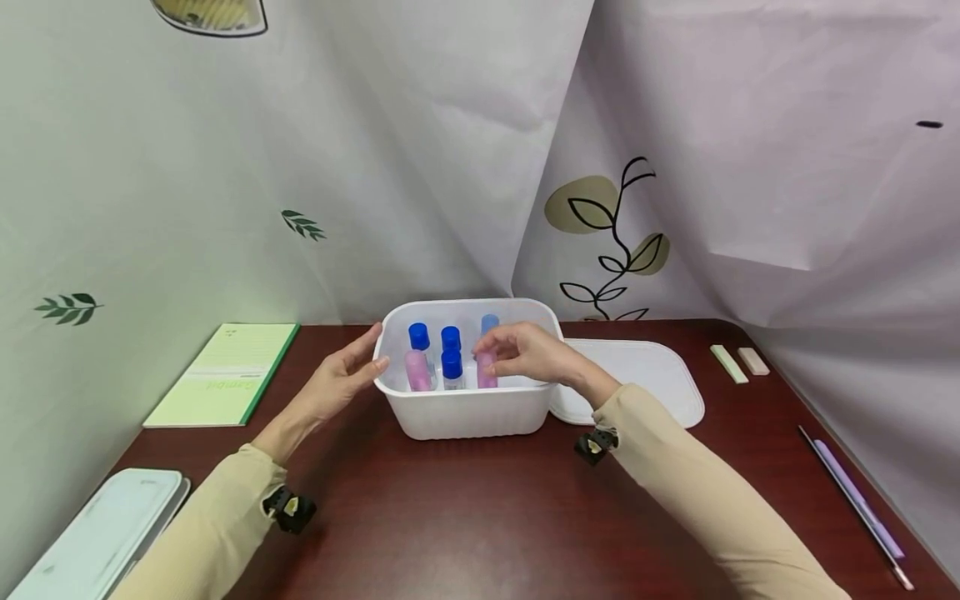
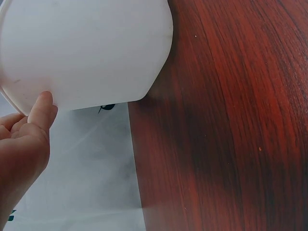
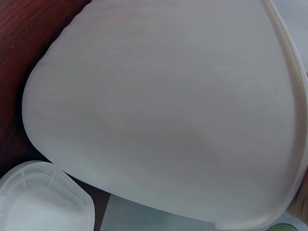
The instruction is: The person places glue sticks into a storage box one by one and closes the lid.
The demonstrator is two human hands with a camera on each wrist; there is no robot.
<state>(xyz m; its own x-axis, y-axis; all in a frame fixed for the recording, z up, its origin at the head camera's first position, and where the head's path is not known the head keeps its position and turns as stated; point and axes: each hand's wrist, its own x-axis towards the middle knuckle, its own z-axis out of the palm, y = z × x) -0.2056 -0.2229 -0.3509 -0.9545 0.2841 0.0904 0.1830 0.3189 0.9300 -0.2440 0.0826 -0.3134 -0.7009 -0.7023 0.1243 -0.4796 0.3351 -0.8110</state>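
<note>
A white plastic tub (image 1: 465, 411) stands on the dark red table (image 1: 465, 517) and holds several small bottles with blue caps, some pink (image 1: 417, 371), some clear (image 1: 452, 369). My right hand (image 1: 517, 350) reaches over the tub's right rim and pinches the top of a pink bottle (image 1: 487, 369). My left hand (image 1: 347, 377) rests with straight fingers against the tub's left wall (image 2: 86, 53), the thumb (image 2: 42, 109) touching it. The right wrist view is filled by the tub's wall (image 3: 168, 120); no fingers show clearly there.
The tub's white lid (image 1: 637, 375) lies just right of it, also at the lower left (image 3: 43, 202) of the right wrist view. A green notepad (image 1: 225, 372) lies at the left, a pale case (image 1: 97, 533) at the near left, two small blocks (image 1: 738, 362) and pens (image 1: 855, 500) at the right.
</note>
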